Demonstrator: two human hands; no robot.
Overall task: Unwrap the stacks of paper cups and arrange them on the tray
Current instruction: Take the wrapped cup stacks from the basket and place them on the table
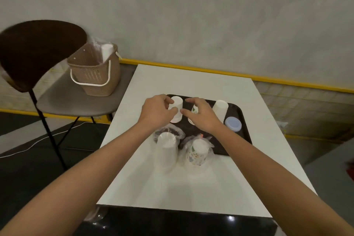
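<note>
We were in the arranging step. Our left hand (157, 110) curled its fingers round an upturned white paper cup (177, 104) on the black plastic tray (240, 120). Our right hand (201, 114) arched over a small patterned paper cup (194, 110) just beside it; whether it gripped, we could not tell. A plastic-wrapped white stack (166, 151) and a plastic-wrapped patterned stack (197, 154) sat at the tray's near edge. Next, we judged, those wrappers needed peeling off.
</note>
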